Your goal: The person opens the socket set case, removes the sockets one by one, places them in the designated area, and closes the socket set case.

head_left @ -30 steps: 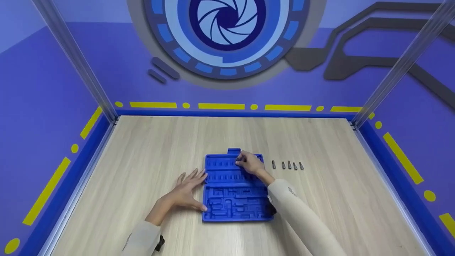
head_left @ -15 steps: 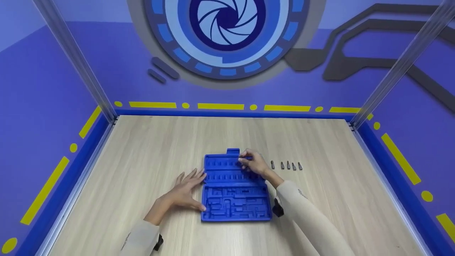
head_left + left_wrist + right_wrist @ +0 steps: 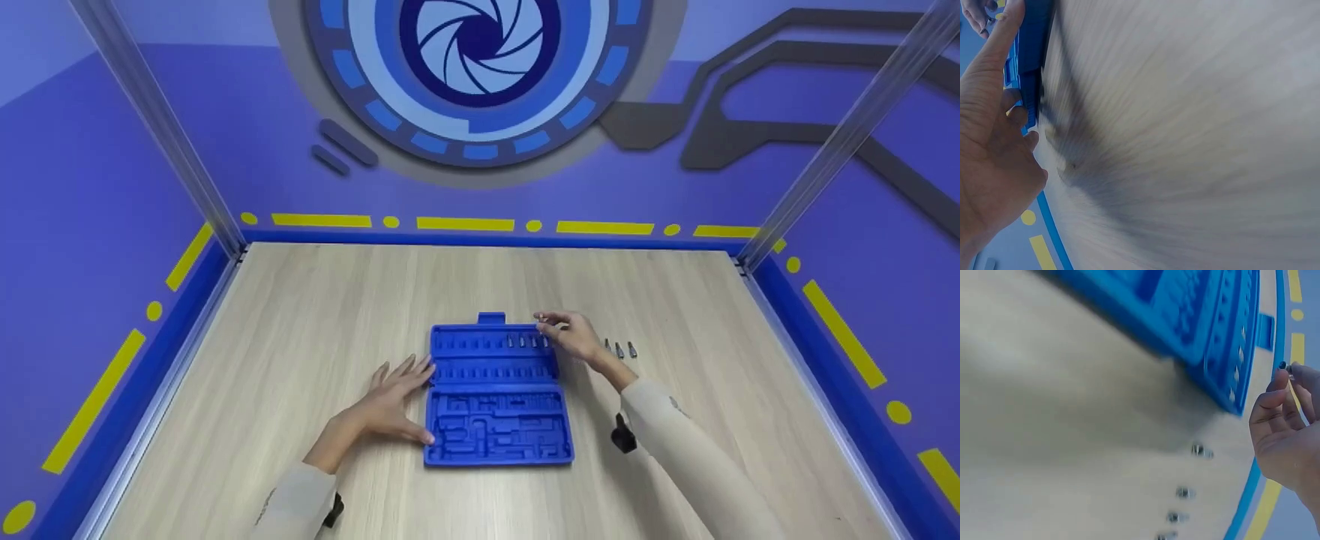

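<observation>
A blue moulded tool case (image 3: 499, 427) lies unfolded on the table in the head view. Several small metal screwdriver bits (image 3: 522, 341) sit in the right part of its top row. At the case's left edge, my left hand (image 3: 386, 409) rests with fingers spread and the thumb touching near the front corner. My right hand (image 3: 574, 337) is over the case's far right corner. In the right wrist view, its thumb and finger pinch a small screwdriver bit (image 3: 1284, 367) with a dark end. More loose bits (image 3: 619, 349) lie right of the case, partly hidden in the head view by my right hand.
The pale wooden tabletop (image 3: 315, 300) is enclosed by blue panels with yellow markings (image 3: 465, 224). A latch tab (image 3: 492, 318) sticks out from the case's far edge. Metal posts (image 3: 840, 142) stand at the back corners.
My right hand has moved right from the middle of the top row to the far right corner, uncovering the seated bits. My left hand has stayed in place.
</observation>
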{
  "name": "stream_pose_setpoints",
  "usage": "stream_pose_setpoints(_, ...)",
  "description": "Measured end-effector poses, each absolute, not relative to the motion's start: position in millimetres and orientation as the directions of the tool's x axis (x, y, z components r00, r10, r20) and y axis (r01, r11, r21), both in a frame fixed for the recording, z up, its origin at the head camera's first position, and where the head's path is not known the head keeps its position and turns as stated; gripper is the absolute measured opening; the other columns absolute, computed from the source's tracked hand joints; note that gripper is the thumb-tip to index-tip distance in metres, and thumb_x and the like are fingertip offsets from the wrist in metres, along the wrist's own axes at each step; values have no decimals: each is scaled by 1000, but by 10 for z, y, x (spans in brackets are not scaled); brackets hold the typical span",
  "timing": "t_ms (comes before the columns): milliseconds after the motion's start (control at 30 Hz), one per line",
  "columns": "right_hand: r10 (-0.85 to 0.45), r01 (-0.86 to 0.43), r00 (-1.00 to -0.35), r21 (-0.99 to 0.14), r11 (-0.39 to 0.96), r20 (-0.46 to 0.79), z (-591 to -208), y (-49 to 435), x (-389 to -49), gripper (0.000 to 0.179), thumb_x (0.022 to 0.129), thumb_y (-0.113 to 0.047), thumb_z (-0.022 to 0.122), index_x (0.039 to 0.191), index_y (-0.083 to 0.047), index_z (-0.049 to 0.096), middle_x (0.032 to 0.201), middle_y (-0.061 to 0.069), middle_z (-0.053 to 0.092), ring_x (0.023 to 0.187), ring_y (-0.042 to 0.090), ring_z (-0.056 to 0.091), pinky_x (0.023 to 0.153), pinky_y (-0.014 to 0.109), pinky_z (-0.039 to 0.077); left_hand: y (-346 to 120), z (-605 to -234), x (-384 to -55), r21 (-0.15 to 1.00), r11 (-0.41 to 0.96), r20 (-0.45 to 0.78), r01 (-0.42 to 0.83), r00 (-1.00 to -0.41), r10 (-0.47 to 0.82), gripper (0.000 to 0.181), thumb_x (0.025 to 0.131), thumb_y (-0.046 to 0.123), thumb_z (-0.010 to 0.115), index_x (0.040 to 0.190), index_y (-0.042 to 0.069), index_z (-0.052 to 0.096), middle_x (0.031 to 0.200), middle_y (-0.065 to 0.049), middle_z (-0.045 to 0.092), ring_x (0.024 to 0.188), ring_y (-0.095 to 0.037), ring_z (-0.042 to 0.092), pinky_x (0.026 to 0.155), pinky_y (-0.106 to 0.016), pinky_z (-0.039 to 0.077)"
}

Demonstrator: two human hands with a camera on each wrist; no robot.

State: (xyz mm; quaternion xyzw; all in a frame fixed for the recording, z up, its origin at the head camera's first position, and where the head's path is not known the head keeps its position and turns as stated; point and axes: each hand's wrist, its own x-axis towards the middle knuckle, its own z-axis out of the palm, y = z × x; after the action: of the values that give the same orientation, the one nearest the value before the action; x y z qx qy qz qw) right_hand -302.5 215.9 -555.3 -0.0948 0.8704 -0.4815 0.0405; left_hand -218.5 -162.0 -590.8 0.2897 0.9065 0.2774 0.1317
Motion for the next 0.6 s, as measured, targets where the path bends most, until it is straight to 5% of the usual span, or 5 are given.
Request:
stream_pose_setpoints(333, -163, -46, -986, -867, 497, -41, -5353, 2751, -3078, 37, 102, -7, 58, 136, 5, 57, 107, 28, 70, 68, 16, 61, 55, 20, 47, -1608, -5910, -2188, 569, 689, -88, 449, -800, 593, 127, 65, 58, 90, 162, 7, 25, 172, -15, 15, 157, -48, 11, 123, -73, -2)
stream_pose_setpoints(600, -120, -16, -991, -852, 523, -55, -5283, 3147, -3040, 37, 103, -9, 56, 137, 6, 57, 99, 13, 69, 66, 10, 57, 54, 17, 45, -1604, -5909, -2185, 577, 683, -80, 447, -802, 592, 127, 65, 57, 91, 162, 7, 25, 171, -15, 16, 157, -47, 11, 123, -73, -1)
